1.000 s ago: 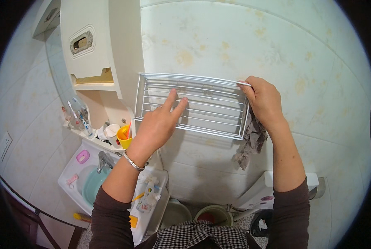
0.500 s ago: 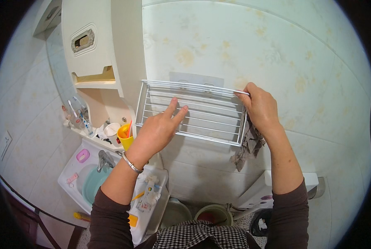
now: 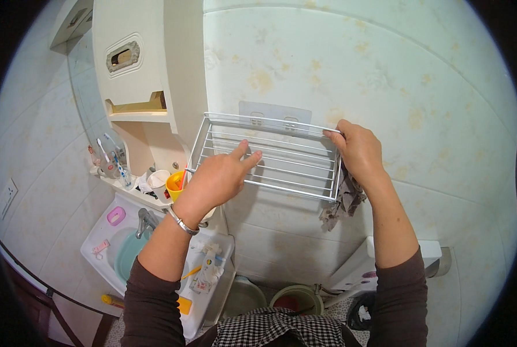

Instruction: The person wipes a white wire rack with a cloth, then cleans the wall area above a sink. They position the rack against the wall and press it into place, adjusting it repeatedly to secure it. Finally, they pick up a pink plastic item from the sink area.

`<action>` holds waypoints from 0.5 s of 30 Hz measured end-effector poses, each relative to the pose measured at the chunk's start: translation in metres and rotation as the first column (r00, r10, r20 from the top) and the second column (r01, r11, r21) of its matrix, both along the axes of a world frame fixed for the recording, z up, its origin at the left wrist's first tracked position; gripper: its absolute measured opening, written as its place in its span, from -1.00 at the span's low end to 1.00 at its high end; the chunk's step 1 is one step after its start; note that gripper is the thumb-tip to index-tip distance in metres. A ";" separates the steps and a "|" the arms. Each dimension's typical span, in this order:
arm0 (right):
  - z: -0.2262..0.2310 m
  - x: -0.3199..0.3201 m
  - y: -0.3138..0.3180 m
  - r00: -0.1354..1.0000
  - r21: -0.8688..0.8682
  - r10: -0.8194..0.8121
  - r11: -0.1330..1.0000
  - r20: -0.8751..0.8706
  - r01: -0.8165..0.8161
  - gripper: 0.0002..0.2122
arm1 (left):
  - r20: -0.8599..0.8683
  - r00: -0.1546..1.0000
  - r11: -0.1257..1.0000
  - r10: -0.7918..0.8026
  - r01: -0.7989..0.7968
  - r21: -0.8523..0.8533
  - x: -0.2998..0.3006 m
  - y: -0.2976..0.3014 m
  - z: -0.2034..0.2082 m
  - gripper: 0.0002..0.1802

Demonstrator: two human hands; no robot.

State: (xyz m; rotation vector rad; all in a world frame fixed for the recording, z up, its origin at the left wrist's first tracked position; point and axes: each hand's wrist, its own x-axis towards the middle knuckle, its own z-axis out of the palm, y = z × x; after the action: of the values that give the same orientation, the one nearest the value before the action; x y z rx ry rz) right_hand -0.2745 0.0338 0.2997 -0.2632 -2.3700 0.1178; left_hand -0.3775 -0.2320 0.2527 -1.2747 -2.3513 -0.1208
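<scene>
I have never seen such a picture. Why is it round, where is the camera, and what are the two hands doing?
The camera sits on a person's head and looks down, so the forearms enter from the bottom. Its very wide lens makes the picture round and bends straight lines. There is no machine, only bare hands. The left hand lies on the bars of a white wire rack fixed to the tiled wall. The right hand grips the rack's right end, and a grey rag hangs just below it. To the left, a shelf carries cups and toothbrushes. Below it is a white sink.
</scene>
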 end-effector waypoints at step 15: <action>0.003 -0.002 0.005 0.963 -0.053 0.062 0.995 -0.263 -0.079 -0.73 | -0.146 0.989 0.993 0.012 0.005 0.117 -0.007 0.008 0.008 -0.19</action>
State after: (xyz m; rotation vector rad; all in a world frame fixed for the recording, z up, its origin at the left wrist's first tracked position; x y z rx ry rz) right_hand -0.2763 0.0387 0.3029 -0.1813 -2.1155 0.2465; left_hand -0.3842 -0.2235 0.2610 -1.1819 -2.1887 -0.1568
